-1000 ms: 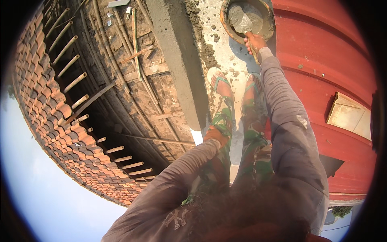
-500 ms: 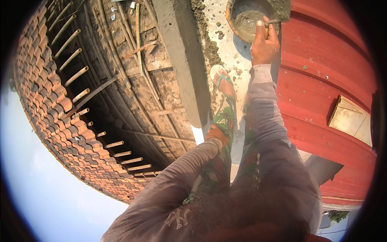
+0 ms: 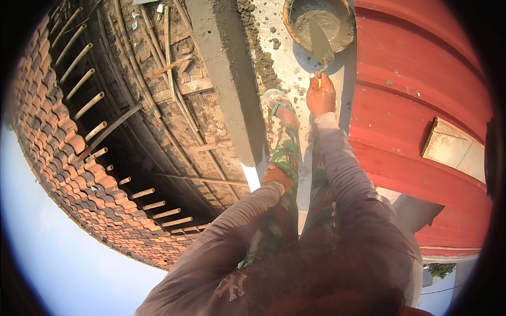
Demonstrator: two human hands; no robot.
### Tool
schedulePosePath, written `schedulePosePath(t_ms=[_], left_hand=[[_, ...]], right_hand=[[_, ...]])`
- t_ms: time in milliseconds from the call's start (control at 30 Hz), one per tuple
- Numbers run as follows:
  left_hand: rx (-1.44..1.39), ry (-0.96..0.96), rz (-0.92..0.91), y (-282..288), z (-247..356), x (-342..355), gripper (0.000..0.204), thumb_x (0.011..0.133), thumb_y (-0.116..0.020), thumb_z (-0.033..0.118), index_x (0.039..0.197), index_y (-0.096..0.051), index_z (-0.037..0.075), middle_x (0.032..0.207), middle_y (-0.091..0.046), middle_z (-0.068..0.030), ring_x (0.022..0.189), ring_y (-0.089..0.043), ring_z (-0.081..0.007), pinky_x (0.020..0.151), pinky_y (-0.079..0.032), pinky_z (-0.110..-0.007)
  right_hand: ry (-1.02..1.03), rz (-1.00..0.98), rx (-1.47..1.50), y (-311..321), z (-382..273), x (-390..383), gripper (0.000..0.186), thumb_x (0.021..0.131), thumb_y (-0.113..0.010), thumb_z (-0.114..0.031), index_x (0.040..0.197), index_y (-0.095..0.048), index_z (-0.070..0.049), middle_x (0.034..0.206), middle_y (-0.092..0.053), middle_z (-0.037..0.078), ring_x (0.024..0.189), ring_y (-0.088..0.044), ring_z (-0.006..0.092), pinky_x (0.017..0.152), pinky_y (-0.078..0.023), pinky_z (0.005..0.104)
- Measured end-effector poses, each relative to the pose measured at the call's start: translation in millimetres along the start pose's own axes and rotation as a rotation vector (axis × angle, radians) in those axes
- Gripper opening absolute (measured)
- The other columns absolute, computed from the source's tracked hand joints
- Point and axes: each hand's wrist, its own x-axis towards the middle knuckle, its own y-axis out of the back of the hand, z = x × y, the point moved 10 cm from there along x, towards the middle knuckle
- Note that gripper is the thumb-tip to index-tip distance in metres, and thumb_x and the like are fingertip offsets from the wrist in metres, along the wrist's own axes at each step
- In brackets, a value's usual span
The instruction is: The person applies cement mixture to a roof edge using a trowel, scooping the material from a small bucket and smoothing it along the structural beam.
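My right hand [image 3: 321,96] is closed around the handle of a trowel [image 3: 319,42]. Its pointed blade, smeared with mortar near the handle, reaches over the rim of a round mortar bucket [image 3: 288,23]. Wet grey mortar [image 3: 332,22] lies inside the bucket. My left hand [image 3: 278,177] rests on my left leg at the knee, over the camouflage trousers [image 3: 285,150], and holds no tool. Its fingers lie against the cloth, partly hidden. My left foot in a green-strapped sandal [image 3: 283,107] stands on the pale ledge just short of the bucket.
A grey mortar-coated wall top [image 3: 224,68] runs along my left, with mortar crumbs [image 3: 263,63] beside it. Beyond it are a lower area with bamboo poles [image 3: 138,73] and a tiled roof [image 3: 58,142]. Red metal roofing [image 3: 400,105] lies to my right, bearing a pale tile [image 3: 453,147].
My right hand has drawn back from the bucket toward me. The trowel blade has swung round and now points away over the mortar. My left hand stays on the leg.
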Motion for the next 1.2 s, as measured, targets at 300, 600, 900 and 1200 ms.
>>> schedulePosePath(t_ms=[300, 600, 900, 1200], left_hand=[[0.019, -0.051, 0.009, -6, 3, 4, 0.123, 0.079, -0.069, 0.074, 0.157, -0.017, -0.006, 0.137, -0.056, -0.0246, 0.125, -0.063, -0.0359, 0.103, -0.051, -0.044], [0.010, -0.079, 0.007, -18, 0, 4, 0.127, 0.081, -0.065, 0.075, 0.161, -0.011, -0.008, 0.141, -0.053, -0.0276, 0.130, -0.058, -0.0382, 0.108, -0.047, -0.044], [-0.044, -0.034, -0.073, -27, -10, 1, 0.124, 0.082, -0.067, 0.069, 0.161, -0.009, -0.007, 0.142, -0.052, -0.0259, 0.129, -0.059, -0.0347, 0.107, -0.049, -0.042], [0.011, -0.063, -0.083, -48, -23, 18, 0.119, 0.081, -0.069, 0.069, 0.159, -0.017, -0.005, 0.142, -0.054, -0.0215, 0.126, -0.062, -0.0324, 0.103, -0.051, -0.040]], right_hand=[[-0.351, -0.439, -0.101, -41, 44, 199, 0.045, 0.094, -0.058, -0.042, 0.106, -0.072, 0.000, 0.083, -0.072, 0.012, 0.065, -0.069, 0.0255, 0.063, -0.057, 0.0394], [-0.384, -0.312, 0.677, -25, 67, 117, 0.039, 0.097, -0.065, -0.040, 0.098, -0.075, -0.002, 0.076, -0.064, 0.002, 0.058, -0.056, 0.0100, 0.053, -0.049, 0.0271], [0.136, 0.374, 0.430, 30, -45, 27, 0.034, 0.101, -0.066, -0.028, 0.125, -0.071, -0.004, 0.098, -0.070, 0.013, 0.084, -0.067, 0.0240, 0.075, -0.054, 0.0340], [-0.051, -0.326, 0.470, -143, -85, -122, 0.040, 0.096, -0.068, -0.029, 0.118, -0.068, 0.006, 0.109, -0.069, 0.024, 0.100, -0.067, 0.0413, 0.090, -0.053, 0.0451]])
